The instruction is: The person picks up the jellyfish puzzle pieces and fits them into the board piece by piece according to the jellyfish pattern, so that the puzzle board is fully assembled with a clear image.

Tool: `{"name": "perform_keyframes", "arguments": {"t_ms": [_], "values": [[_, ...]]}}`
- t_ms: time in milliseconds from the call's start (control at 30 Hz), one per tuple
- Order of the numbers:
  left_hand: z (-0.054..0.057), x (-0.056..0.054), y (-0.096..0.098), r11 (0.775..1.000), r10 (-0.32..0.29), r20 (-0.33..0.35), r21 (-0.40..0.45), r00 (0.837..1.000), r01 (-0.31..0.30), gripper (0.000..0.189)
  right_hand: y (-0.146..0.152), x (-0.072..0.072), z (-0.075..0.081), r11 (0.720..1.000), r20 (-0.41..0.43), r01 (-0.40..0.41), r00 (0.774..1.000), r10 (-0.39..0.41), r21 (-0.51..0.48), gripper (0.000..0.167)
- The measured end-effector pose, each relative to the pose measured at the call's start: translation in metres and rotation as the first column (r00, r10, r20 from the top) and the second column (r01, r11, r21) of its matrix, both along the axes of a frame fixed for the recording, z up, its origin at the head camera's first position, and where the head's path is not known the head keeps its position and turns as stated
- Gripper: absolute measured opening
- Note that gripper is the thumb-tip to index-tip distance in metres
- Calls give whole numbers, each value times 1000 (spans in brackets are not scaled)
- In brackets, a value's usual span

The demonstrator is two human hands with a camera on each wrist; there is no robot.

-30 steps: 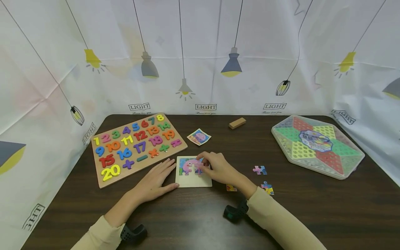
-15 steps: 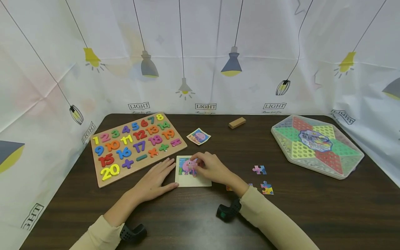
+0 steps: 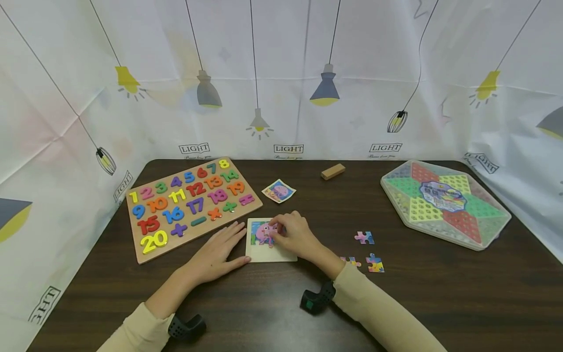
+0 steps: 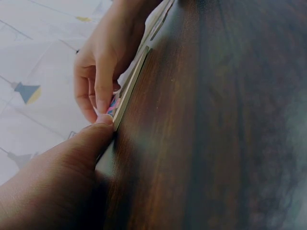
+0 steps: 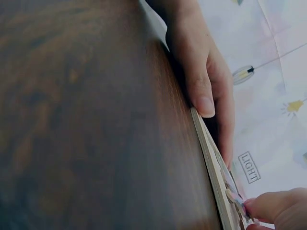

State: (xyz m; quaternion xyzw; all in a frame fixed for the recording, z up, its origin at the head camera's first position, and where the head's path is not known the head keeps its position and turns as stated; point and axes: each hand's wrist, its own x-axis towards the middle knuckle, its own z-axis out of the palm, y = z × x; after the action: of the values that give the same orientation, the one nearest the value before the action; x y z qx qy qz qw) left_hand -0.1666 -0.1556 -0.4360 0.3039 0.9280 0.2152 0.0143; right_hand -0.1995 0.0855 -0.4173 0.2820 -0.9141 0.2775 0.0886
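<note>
A small jigsaw board [image 3: 269,256] lies flat on the dark table, its upper left filled with a picture of a pink animal. My right hand [image 3: 298,235] is over the board, thumb and fingertips pinching a puzzle piece [image 5: 246,206] low against the picture. The fingers cover most of that piece. At the board's left side rests my left hand [image 3: 221,250], fingers extended, the thumb touching the near left edge. In the left wrist view the left thumb [image 4: 98,125] meets the board's edge. Loose jigsaw pieces [image 3: 375,263] lie right of the board, some partly behind the right wrist.
A wooden number board [image 3: 176,210] with coloured numerals stands close on the left. Behind the jigsaw board lie a small picture card [image 3: 279,191] and a wooden block [image 3: 333,171]. A hexagonal game box [image 3: 444,204] occupies the right. A printed cloth [image 3: 286,98] hangs behind.
My right hand has moved slightly left and brought the pinched piece to the gap in the pink picture. More loose pieces show beside the right wrist. The left hand stays in place.
</note>
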Motion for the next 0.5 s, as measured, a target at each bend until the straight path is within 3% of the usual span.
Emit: {"name": "perform_keyframes", "arguments": {"t_ms": [500], "values": [[-1,0,0,1000,-4,-14,-1,1000,4,77,-5,6,0,995,-15,91,996,-90,31,18]]}}
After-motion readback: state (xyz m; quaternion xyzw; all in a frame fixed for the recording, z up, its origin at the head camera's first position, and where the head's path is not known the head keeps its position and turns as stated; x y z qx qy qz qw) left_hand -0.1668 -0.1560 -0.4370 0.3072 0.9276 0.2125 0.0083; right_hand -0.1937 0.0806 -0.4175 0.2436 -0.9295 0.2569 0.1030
